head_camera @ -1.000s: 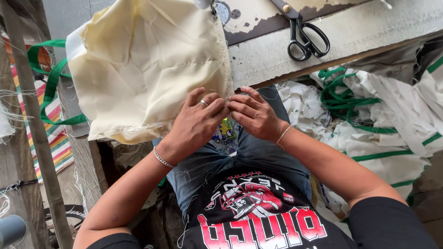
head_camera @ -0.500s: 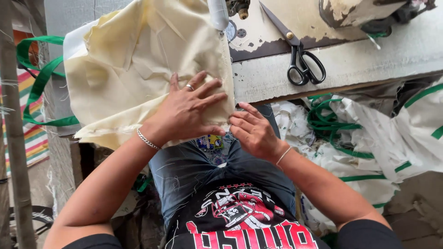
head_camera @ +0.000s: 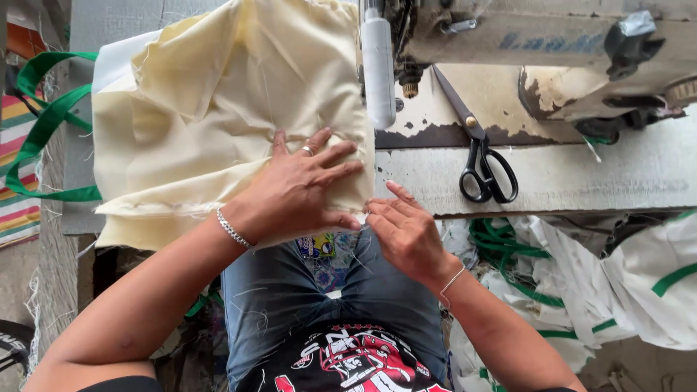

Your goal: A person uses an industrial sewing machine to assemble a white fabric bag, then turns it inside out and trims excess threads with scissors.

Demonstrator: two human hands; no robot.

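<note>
A cream-coloured cloth (head_camera: 210,109) lies spread over the left part of a worn sewing table (head_camera: 581,174). My left hand (head_camera: 301,189) rests flat on the cloth near its lower right corner, fingers spread, with a ring and a bead bracelet. My right hand (head_camera: 406,232) sits just beside it at the table's front edge, its fingertips touching the cloth's corner. The head of a sewing machine (head_camera: 523,43) stands right behind the cloth's right edge.
Black-handled scissors (head_camera: 483,156) lie on the table right of the machine's needle. Green straps (head_camera: 43,131) hang at the left. White sacks with green stripes (head_camera: 624,283) and green cord (head_camera: 501,247) are piled at my right, below the table.
Both hands have pushed the cloth up from my lap onto the table, toward the machine. My left hand went from pinching the edge to pressing flat.
</note>
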